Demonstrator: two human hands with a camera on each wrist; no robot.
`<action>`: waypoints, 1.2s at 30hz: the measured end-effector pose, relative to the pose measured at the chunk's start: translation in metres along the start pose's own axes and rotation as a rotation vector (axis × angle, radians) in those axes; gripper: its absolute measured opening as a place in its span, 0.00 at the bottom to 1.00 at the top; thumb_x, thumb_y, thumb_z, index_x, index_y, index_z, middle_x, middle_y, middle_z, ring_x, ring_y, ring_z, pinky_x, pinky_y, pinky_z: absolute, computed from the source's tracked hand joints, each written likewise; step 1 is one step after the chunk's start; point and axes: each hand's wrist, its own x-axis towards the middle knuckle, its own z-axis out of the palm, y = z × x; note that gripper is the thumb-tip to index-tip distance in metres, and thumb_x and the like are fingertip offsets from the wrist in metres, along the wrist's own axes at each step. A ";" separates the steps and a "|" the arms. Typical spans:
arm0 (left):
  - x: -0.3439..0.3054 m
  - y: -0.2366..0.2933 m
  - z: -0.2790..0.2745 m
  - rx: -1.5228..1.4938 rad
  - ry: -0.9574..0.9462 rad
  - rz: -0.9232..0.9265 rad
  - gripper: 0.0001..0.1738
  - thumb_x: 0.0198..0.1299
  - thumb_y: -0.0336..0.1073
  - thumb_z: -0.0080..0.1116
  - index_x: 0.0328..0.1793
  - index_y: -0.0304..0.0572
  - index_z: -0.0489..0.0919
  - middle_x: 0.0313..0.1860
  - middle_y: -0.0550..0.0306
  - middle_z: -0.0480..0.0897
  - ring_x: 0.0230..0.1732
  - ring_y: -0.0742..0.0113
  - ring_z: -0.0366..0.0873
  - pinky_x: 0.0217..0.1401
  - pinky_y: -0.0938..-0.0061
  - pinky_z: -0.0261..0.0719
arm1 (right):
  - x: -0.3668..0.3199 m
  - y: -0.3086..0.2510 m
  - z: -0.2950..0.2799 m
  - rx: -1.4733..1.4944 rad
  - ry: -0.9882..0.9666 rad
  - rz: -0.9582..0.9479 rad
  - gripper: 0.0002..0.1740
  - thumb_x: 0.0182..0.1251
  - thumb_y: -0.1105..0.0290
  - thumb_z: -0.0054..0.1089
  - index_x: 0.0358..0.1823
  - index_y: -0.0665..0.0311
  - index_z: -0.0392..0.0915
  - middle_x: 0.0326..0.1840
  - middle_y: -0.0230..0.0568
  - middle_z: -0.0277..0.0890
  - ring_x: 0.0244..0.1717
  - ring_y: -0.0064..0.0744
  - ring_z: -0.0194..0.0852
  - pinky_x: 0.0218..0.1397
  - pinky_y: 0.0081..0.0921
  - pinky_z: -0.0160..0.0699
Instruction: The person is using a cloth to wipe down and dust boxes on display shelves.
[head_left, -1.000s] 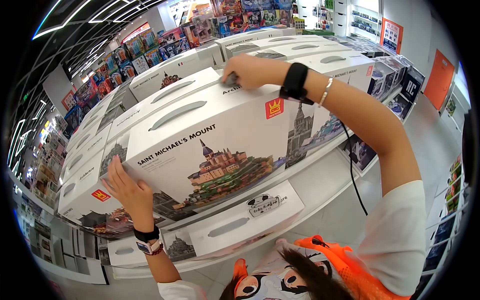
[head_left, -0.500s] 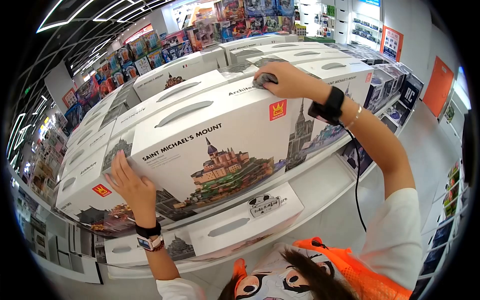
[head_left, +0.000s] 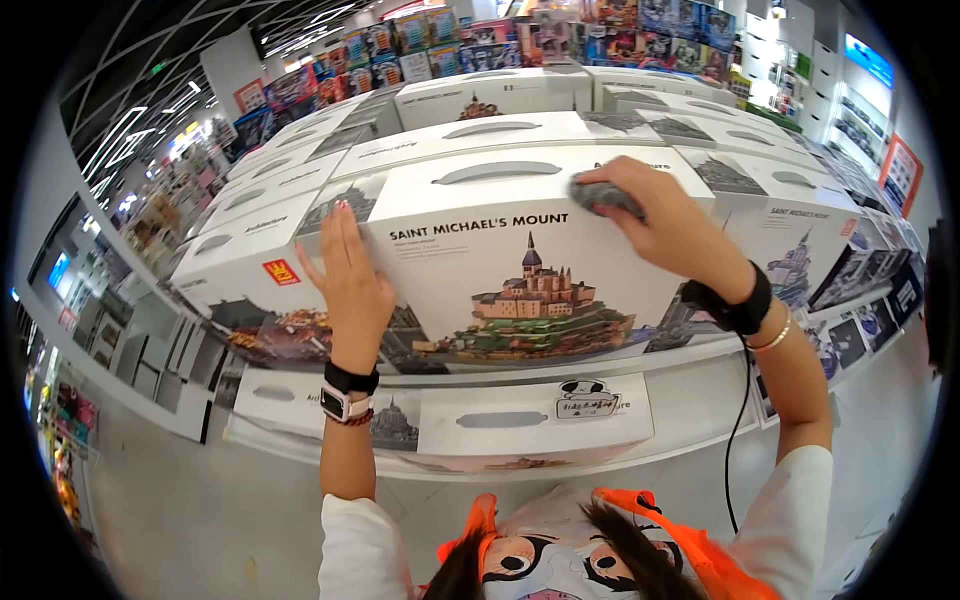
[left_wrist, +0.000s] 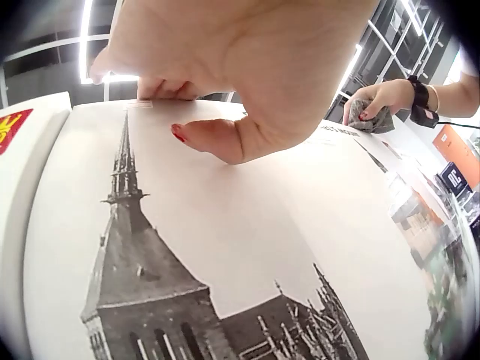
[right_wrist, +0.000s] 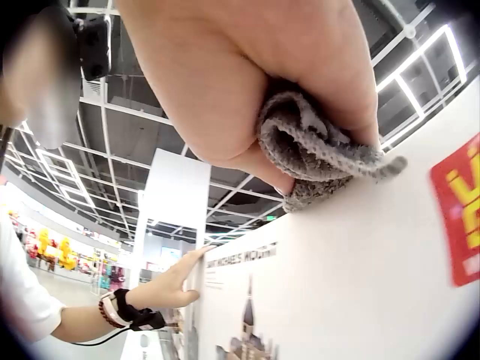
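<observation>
A person's right hand (head_left: 672, 228) clamps a bunched gray cloth (head_left: 604, 194) against the top of a closed "Saint Michael's Mount" carton (head_left: 440, 295), its rolled folds plain only from the right wrist. Left of that grip, the left hand (head_left: 355, 288) rests, fingers straight, above a spire print (left_wrist: 150, 277) clear only in the left-wrist view. Closed cartons (head_left: 560, 130) stand behind.

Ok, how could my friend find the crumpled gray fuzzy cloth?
Find the big white cardboard box lettered SAINT MICHAEL'S MOUNT, in the middle of the upper front row. Follow its top front edge rightward to the person's bare right hand. The crumpled gray fuzzy cloth is in its grip: rumpled, unlike the long smooth gray handle on the box top.
</observation>
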 end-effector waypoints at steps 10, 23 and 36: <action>-0.016 -0.028 -0.039 -0.256 -0.011 -0.004 0.49 0.41 0.19 0.43 0.77 0.31 0.49 0.78 0.42 0.52 0.79 0.48 0.45 0.77 0.42 0.33 | 0.019 -0.014 0.001 0.203 0.330 -0.015 0.17 0.63 0.78 0.53 0.54 0.64 0.75 0.39 0.52 0.81 0.43 0.42 0.83 0.45 0.34 0.78; -0.006 -0.060 -0.018 -0.201 -0.090 0.127 0.44 0.44 0.17 0.42 0.75 0.39 0.59 0.73 0.51 0.63 0.75 0.53 0.55 0.77 0.43 0.34 | 0.058 0.036 -0.014 -0.351 -0.186 0.251 0.14 0.55 0.71 0.65 0.44 0.60 0.80 0.37 0.47 0.80 0.43 0.48 0.79 0.47 0.37 0.76; 0.001 -0.045 0.004 -0.210 0.007 0.146 0.36 0.49 0.15 0.45 0.70 0.33 0.63 0.67 0.47 0.67 0.70 0.52 0.60 0.76 0.48 0.50 | 0.109 0.096 -0.002 -0.408 -0.407 0.252 0.20 0.56 0.69 0.65 0.53 0.57 0.81 0.48 0.48 0.81 0.48 0.49 0.79 0.53 0.36 0.76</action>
